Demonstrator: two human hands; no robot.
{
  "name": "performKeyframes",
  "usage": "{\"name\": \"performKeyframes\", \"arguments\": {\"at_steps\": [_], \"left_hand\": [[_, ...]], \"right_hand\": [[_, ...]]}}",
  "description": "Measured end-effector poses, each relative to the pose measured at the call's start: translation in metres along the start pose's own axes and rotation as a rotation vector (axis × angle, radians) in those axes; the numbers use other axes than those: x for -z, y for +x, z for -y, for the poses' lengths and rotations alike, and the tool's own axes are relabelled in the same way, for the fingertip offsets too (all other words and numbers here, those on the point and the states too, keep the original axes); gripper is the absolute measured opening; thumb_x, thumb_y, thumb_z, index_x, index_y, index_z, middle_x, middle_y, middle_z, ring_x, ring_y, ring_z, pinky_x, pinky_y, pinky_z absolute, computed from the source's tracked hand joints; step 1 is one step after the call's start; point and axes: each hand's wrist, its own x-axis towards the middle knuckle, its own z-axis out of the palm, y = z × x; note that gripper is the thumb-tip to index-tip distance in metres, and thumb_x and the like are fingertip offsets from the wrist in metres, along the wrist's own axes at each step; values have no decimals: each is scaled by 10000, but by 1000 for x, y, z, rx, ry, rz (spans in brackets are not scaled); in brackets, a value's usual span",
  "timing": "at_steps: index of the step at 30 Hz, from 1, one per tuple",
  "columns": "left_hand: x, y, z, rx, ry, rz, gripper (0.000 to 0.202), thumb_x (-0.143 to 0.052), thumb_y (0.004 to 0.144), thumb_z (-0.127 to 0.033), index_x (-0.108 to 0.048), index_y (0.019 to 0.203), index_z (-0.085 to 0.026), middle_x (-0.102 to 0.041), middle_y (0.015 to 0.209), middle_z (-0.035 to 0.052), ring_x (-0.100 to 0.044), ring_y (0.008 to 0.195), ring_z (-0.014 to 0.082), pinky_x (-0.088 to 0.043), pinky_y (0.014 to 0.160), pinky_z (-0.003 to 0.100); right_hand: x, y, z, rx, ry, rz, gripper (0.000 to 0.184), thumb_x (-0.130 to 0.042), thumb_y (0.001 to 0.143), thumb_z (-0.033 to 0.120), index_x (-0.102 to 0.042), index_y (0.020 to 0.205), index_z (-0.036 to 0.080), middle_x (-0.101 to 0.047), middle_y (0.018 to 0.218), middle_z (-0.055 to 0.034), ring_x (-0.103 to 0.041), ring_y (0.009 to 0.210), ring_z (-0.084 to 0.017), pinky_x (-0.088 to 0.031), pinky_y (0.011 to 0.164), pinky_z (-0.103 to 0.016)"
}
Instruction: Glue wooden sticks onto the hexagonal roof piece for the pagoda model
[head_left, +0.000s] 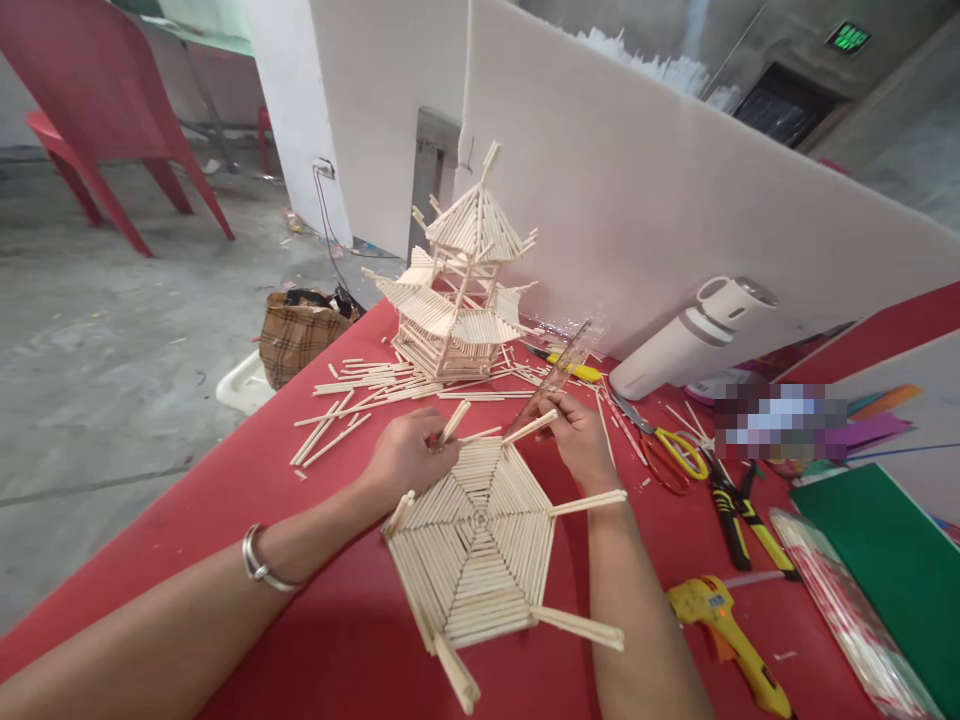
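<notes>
A hexagonal panel of pale wooden sticks (495, 608) lies on the red table, with short paired-stick posts standing at its corners. My left hand (416, 450) is closed at the far left corner, fingers around a stick post (454, 424). At the far right corner, my right hand (576, 435) pinches a clear ruler (566, 362), which slants down to the panel's edge. Another stick post (531, 427) reaches to the right fingertips; whether they grip it too I cannot tell. Behind both hands rises a tiered stick pagoda (480, 325).
Loose sticks (360, 375) lie around the pagoda. To the right are a white bottle (690, 335), scissors (679, 450), pliers (739, 515), a yellow glue gun (724, 630) and a green sheet (885, 560). A pale board (637, 200) stands behind the table.
</notes>
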Motion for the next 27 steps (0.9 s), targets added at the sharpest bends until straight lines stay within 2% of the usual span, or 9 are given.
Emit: {"name": "performKeyframes", "arguments": {"at_steps": [9, 27], "left_hand": [[2, -2, -3, -21, -13, 9, 153, -599, 750, -204, -633, 605, -166, -532, 695, -10, -424, 564, 95, -331, 552, 244], [3, -2, -5, 11, -40, 24, 127, -606, 733, -227, -654, 627, -178, -635, 856, 15, -489, 618, 105, -368, 570, 243]], "right_hand": [[-2, -8, -1, 7, 12, -42, 303, -633, 849, 495, -695, 844, 198, -655, 696, -6, -592, 619, -130, -488, 545, -234], [-1, -11, 2, 3, -9, -56, 304, -659, 828, 505, -682, 801, 202, -669, 664, -7, -617, 601, -139, -491, 518, -232]]}}
